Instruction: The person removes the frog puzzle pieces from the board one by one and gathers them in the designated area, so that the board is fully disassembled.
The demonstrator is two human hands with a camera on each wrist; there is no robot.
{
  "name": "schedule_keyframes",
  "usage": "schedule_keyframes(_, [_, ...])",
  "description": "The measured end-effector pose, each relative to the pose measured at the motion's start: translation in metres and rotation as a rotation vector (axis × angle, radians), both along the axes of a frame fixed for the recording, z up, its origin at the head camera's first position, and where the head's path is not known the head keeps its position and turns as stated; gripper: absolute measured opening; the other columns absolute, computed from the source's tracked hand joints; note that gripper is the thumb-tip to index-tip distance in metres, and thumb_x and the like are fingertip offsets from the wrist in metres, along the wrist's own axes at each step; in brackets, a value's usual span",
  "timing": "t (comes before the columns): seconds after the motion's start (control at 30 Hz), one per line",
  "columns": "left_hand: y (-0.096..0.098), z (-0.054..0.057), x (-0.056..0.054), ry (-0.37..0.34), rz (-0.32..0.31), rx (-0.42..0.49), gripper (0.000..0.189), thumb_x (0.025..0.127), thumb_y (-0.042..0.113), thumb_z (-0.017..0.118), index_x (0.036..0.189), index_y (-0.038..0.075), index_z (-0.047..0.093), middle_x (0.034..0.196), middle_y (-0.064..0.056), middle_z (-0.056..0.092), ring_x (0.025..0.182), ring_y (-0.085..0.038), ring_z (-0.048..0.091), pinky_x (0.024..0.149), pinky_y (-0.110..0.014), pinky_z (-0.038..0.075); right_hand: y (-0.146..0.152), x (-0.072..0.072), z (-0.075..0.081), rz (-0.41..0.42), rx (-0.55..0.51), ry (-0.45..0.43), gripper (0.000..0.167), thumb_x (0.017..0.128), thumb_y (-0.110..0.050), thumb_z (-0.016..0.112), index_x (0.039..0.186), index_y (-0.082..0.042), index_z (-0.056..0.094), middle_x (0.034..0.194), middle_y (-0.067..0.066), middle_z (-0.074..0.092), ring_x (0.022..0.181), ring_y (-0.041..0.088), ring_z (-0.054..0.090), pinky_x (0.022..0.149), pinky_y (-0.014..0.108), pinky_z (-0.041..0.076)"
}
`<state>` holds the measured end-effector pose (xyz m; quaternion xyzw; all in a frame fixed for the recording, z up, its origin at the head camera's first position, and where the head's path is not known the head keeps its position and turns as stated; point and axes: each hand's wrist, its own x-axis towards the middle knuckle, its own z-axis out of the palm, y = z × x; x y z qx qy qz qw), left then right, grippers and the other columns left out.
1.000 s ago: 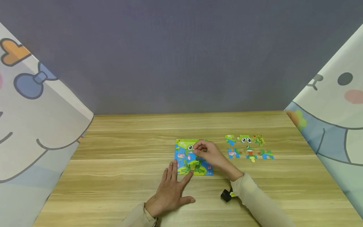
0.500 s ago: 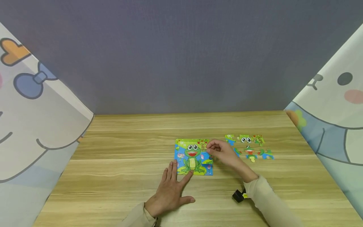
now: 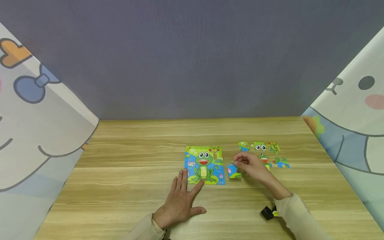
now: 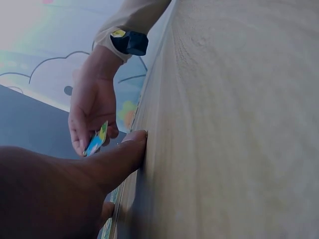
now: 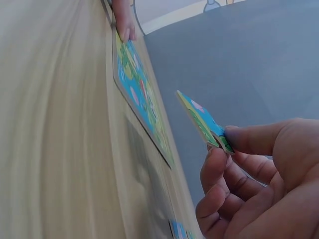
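A square frog puzzle board [image 3: 192,182] lies on the table, its frog picture uncovered in the head view. My left hand [image 3: 179,204] rests spread on the wood, with fingertips and thumb side at the board's lower left edges. To the right of the board, my right hand [image 3: 252,167] pinches a blue and green puzzle piece [image 3: 233,172] between thumb and fingers. In the right wrist view the piece [image 5: 199,115] is tilted and held above the table, apart from the board [image 5: 133,84].
Several loose puzzle pieces [image 3: 259,146] lie in rows right of the board; some are partly behind my right hand. A black wrist device [image 3: 267,213] hangs at the right sleeve. A grey wall [image 3: 192,60] stands behind the wooden table [image 3: 132,160], with cartoon-printed panels at both sides.
My right hand has moved right from over the board to beside it, carrying the puzzle piece. The frog picture is now uncovered. The left hand has not moved.
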<state>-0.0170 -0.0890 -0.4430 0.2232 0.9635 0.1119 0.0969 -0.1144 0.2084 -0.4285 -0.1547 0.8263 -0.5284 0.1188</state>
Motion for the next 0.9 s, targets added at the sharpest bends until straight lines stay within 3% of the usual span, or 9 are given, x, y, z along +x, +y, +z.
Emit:
schedule_keyframes(0.4, [-0.001,-0.002,-0.002,-0.028,0.002,0.000,0.085,0.084,0.069,0.062,0.155,0.030,0.037,0.160,-0.041,0.011,0.151,-0.054,0.015,0.118,-0.064,0.026,0.028,0.011,-0.005,0.021,-0.015,0.031,0.018,0.099,-0.005,0.059,0.106,0.012,0.061,0.091,0.012,0.065,0.073,0.003,0.061,0.065,0.024,0.057])
schedule_keyframes(0.73, [-0.001,-0.003,-0.003,-0.038,0.007,0.006,0.085,0.084,0.069,0.063,0.155,0.030,0.036,0.161,-0.040,0.009,0.152,-0.054,0.014,0.118,-0.065,0.025,0.050,0.020,-0.014,-0.011,0.051,0.088,0.013,0.098,-0.004,0.060,0.102,0.007,0.065,0.091,0.006,0.067,0.074,0.000,0.062,0.065,0.023,0.056])
schedule_keyframes(0.9, [-0.001,-0.002,-0.003,-0.038,0.009,0.008,0.085,0.084,0.068,0.063,0.155,0.030,0.037,0.161,-0.040,0.009,0.151,-0.054,0.014,0.118,-0.065,0.025,0.055,0.022,-0.015,-0.048,0.138,0.150,0.007,0.097,-0.006,0.063,0.099,0.000,0.068,0.092,0.004,0.067,0.077,-0.002,0.058,0.068,0.020,0.051])
